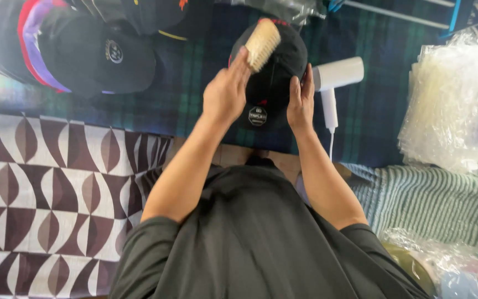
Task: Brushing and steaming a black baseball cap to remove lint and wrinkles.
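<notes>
My left hand (225,91) grips the brush (263,44); my right hand (301,99) steadies the black cap (272,83). I judge a hard stroke could knock it into the white steamer (333,77).

Both bare forearms reach forward from dark short sleeves, elbows bent. The left hand (225,91) is raised, fingers curled closed in a grip; the right hand (301,99) stands upright beside it, fingers extended, palm turned inward.

One head-worn camera looks steeply down, close over the hands (261,97).
</notes>
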